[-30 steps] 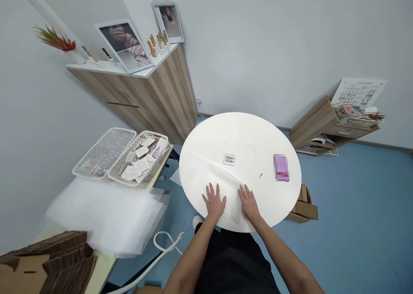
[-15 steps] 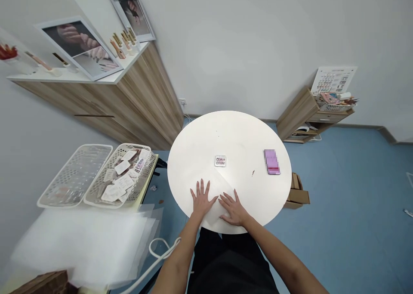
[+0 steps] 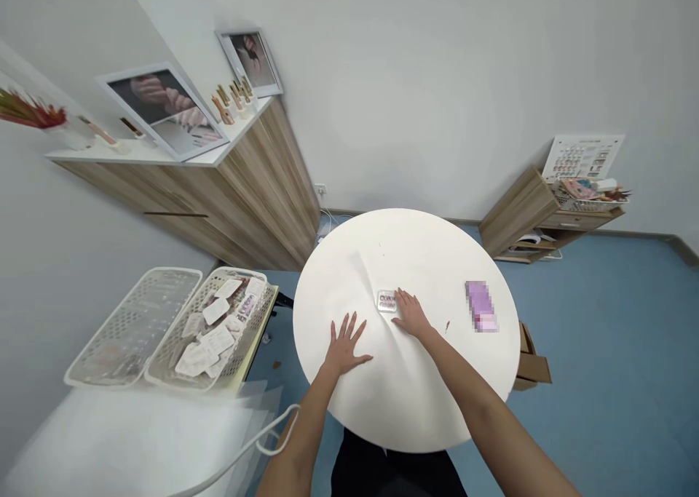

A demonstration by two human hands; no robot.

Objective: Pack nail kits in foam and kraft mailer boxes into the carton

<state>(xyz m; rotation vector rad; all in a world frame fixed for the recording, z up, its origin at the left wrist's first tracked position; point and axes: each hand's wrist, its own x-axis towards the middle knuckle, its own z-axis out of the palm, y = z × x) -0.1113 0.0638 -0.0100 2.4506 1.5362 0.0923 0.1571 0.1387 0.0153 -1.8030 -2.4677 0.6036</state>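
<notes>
A round white tabletop (image 3: 437, 264) fills the middle of the view, and a thin transparent plastic sheet (image 3: 382, 366) lies spread over its near part. My left hand (image 3: 346, 346) presses flat on the sheet with its fingers spread. My right hand (image 3: 412, 315) rests on the sheet farther out, its fingertips touching the right edge of a small square packet (image 3: 386, 300). A pink box (image 3: 481, 306), blurred in the picture, lies on the table to the right, apart from both hands.
Two white perforated plastic baskets (image 3: 180, 329), one holding several small cards, stand on a side table at the left, beside a stack of transparent sheets (image 3: 136, 439). Wooden cabinets (image 3: 256, 191) stand along the wall. Cardboard (image 3: 532, 367) lies by the table's right edge.
Both hands have slid farther out across the table, the right hand more, reaching the small packet. The plastic sheet now covers more of the tabletop. The view has shifted slightly.
</notes>
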